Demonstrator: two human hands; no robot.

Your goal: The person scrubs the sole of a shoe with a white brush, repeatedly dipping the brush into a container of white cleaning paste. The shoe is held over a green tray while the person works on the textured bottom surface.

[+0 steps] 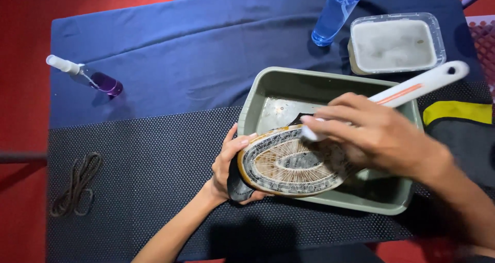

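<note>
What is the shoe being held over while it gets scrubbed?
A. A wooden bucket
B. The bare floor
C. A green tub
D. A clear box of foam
C: the left hand holds the shoe sole-up across the rim of the green tub, while the right hand presses a white brush to the sole.

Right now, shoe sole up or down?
Sole up. The black shoe's patterned tan-and-grey sole faces the camera over the grey-green plastic tub; left hand holds its end, right hand holds the white-handled brush against it.
</note>
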